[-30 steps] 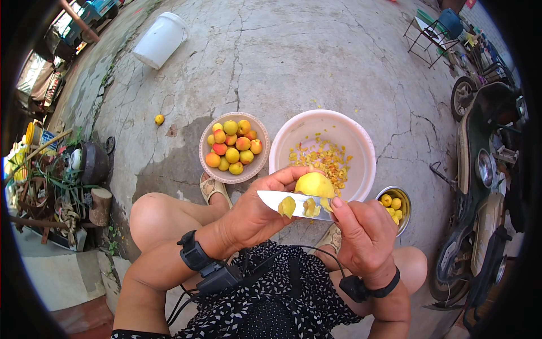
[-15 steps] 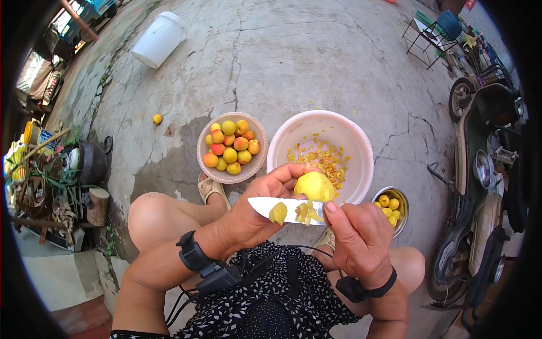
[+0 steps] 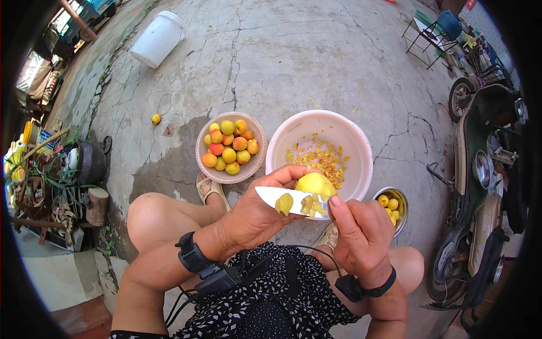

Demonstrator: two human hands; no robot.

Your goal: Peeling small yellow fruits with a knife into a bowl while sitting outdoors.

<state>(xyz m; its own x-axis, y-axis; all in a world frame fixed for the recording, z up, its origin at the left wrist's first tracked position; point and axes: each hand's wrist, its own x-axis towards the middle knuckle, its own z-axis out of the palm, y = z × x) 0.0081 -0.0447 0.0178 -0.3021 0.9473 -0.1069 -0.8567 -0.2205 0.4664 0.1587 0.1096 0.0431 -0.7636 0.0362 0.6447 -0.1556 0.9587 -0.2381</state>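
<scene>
My left hand (image 3: 257, 212) is closed round a yellow peeled peach (image 3: 315, 184). In my right hand (image 3: 361, 231) I grip a knife (image 3: 296, 203); its handle is hidden in my fingers. The wide blade points left across the peach's near side and hides part of it. Bits of yellow peel (image 3: 284, 204) stick to the blade. Beneath the peach stands a large pale pink basin (image 3: 357, 133) with scattered peel scraps (image 3: 324, 158) on its bottom. To its left, a pink bowl (image 3: 206, 164) holds several unpeeled red-yellow peaches (image 3: 228, 154).
A metal bowl (image 3: 404, 204) with several peeled yellow fruits (image 3: 389, 204) stands right of the basin. One loose fruit (image 3: 156, 119) lies on the concrete at left. Farther off is a white bucket (image 3: 158, 39). A motorbike (image 3: 471, 186) flanks the right; clutter and a log (image 3: 97, 207) the left.
The knife blade has shifted slightly right and up over the peach, tilting a little more, tip higher. My right thumb has moved up with it. The left hand keeps its hold.
</scene>
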